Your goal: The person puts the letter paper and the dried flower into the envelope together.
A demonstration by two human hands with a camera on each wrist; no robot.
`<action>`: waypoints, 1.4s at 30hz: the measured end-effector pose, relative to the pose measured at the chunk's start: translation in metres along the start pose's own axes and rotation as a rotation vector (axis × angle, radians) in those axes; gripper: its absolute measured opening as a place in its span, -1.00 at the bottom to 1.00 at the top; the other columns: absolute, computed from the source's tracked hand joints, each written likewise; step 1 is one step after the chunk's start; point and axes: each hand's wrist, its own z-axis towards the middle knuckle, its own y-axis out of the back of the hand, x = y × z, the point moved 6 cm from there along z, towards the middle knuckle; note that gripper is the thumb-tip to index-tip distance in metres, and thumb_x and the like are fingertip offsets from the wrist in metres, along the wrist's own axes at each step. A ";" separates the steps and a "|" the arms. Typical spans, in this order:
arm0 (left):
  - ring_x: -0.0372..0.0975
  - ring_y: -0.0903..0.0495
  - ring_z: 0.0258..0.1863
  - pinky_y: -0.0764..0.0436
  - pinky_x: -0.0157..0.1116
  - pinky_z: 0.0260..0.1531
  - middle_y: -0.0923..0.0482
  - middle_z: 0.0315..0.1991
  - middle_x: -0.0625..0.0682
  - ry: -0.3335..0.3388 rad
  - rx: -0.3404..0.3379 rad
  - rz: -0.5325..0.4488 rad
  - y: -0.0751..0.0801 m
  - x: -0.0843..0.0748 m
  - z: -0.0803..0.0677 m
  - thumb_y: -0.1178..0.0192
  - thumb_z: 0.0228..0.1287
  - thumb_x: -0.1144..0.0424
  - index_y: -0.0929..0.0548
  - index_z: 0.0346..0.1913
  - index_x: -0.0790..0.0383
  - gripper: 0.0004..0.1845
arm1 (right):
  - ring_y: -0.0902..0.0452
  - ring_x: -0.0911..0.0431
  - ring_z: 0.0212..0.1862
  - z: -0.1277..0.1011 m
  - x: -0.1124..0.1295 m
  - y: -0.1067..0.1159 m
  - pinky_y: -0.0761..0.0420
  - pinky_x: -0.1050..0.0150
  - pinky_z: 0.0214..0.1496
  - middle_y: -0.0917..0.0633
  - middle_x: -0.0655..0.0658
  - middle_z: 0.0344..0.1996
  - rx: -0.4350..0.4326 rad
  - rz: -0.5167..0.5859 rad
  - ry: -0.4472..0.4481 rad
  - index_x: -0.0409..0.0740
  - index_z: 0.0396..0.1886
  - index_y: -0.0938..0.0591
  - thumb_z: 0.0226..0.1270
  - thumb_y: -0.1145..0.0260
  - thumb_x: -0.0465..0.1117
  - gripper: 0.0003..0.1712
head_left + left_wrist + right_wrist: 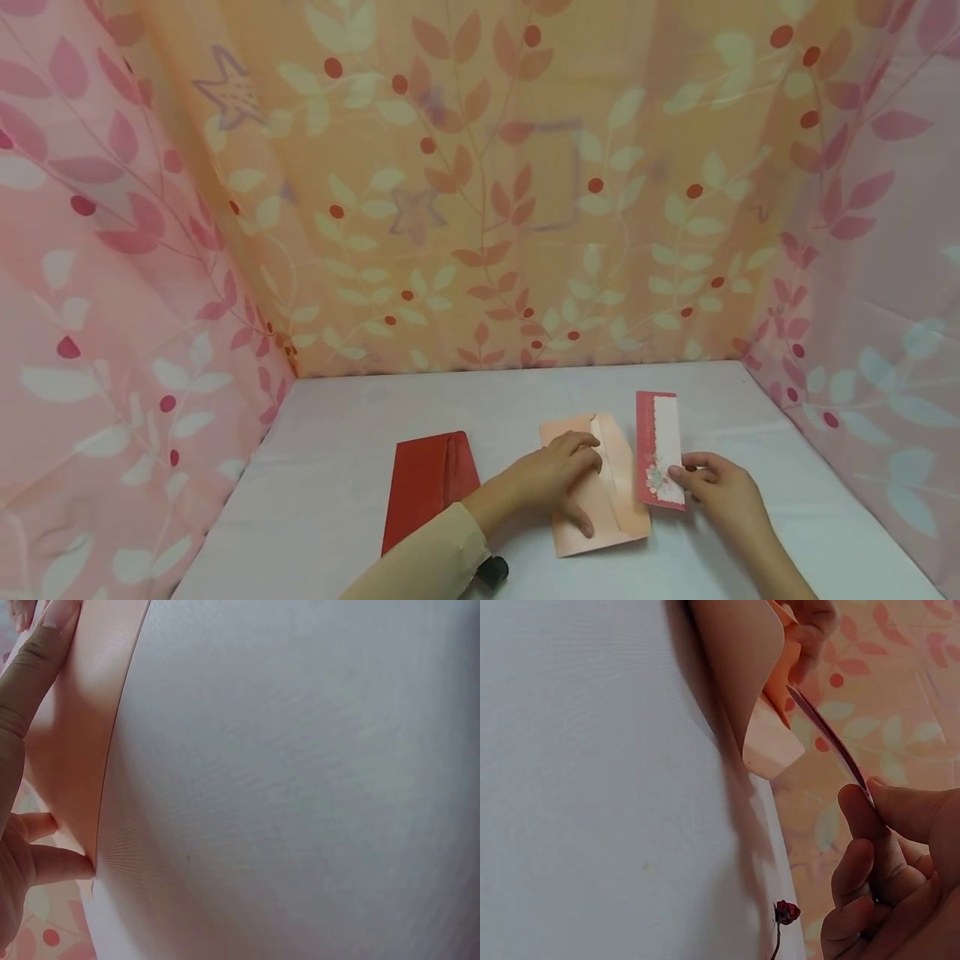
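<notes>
My left hand (562, 475) lies spread across a peach envelope (581, 529) on the table, its flap toward the right. In the left wrist view the straight thumb (34, 675) rests on the envelope's paper, and other fingers touch it near its edge. Between thumb and fingers, my right hand (720, 487) pinches a pink and white card (666, 442) with a floral print by its right edge. The card stands beside the envelope's flap side. In the right wrist view it shows nearly edge-on, with the envelope's flap (772, 746) raised and its mouth gaping.
A red envelope (420, 483) lies left of the peach one, partly covered by my left forearm. A small dried red rose (786, 912) is on the table by my right hand. Patterned cloth (480, 208) walls in the white table at the back and sides.
</notes>
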 end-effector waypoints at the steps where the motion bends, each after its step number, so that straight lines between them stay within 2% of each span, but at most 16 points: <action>1: -0.30 -0.17 0.48 -0.48 -0.35 0.25 -0.14 0.51 -0.15 0.001 -0.002 0.001 0.000 0.000 0.000 -0.50 -0.26 -0.48 -0.37 0.17 -0.18 -0.07 | -0.51 0.12 -0.32 0.001 0.001 -0.002 -0.48 0.27 -0.35 -0.77 -0.03 -0.36 0.004 0.000 -0.006 -0.29 0.22 -0.57 0.28 -0.41 0.31 -0.17; 13: -0.28 -0.18 0.49 -0.48 -0.31 0.28 -0.16 0.51 -0.12 -0.001 -0.017 -0.024 0.003 -0.002 -0.002 -0.53 -0.23 -0.43 -0.40 0.20 -0.14 -0.07 | -0.52 0.09 -0.42 0.003 0.011 -0.027 -0.45 0.23 -0.43 -0.73 -0.02 -0.48 0.035 -0.007 0.014 -0.28 0.14 -0.59 0.26 -0.48 0.18 -0.29; 19: -0.31 -0.16 0.50 -0.46 -0.31 0.30 -0.14 0.52 -0.16 0.013 -0.003 -0.027 0.001 0.000 -0.001 -0.50 -0.23 -0.46 -0.39 0.21 -0.17 -0.08 | -0.53 0.08 -0.47 0.003 0.014 -0.036 -0.46 0.22 -0.47 -0.71 -0.03 -0.48 0.047 0.012 0.010 -0.26 0.12 -0.60 0.21 -0.52 0.14 -0.32; 26: -0.33 -0.09 0.52 -0.46 -0.25 0.34 -0.09 0.54 -0.23 0.047 0.025 -0.046 -0.002 0.002 -0.001 -0.43 -0.22 -0.52 -0.38 0.32 -0.23 -0.01 | -0.56 0.09 -0.43 0.001 0.018 -0.046 -0.50 0.21 -0.42 -0.74 -0.05 -0.46 0.067 0.012 0.027 -0.23 0.09 -0.61 0.16 -0.56 0.12 -0.33; 30: -0.32 -0.09 0.53 -0.47 -0.22 0.33 -0.08 0.54 -0.23 0.058 0.023 -0.041 -0.005 0.003 -0.001 -0.42 -0.24 -0.53 -0.38 0.33 -0.25 0.00 | -0.54 0.11 -0.38 0.001 0.016 -0.047 -0.47 0.23 -0.39 -0.73 -0.03 -0.47 0.073 -0.006 0.031 -0.21 0.14 -0.58 0.15 -0.56 0.12 -0.30; 35: -0.30 -0.09 0.53 -0.48 -0.19 0.33 -0.08 0.54 -0.23 0.065 0.019 -0.042 -0.005 0.003 -0.001 -0.41 -0.25 -0.54 -0.36 0.36 -0.26 0.03 | -0.48 0.11 -0.42 0.001 0.017 -0.048 -0.41 0.24 -0.42 -0.67 -0.03 -0.56 0.083 -0.010 0.044 -0.17 0.24 -0.49 0.12 -0.58 0.10 -0.20; 42: -0.30 -0.09 0.53 -0.47 -0.23 0.33 -0.10 0.53 -0.18 0.047 0.011 -0.029 -0.003 0.002 0.000 -0.42 -0.25 -0.54 -0.36 0.35 -0.23 0.03 | -0.41 0.16 -0.50 -0.001 0.019 -0.050 -0.37 0.28 -0.45 -0.61 -0.02 -0.63 0.095 0.001 0.052 -0.06 0.24 -0.52 0.13 -0.59 0.06 -0.27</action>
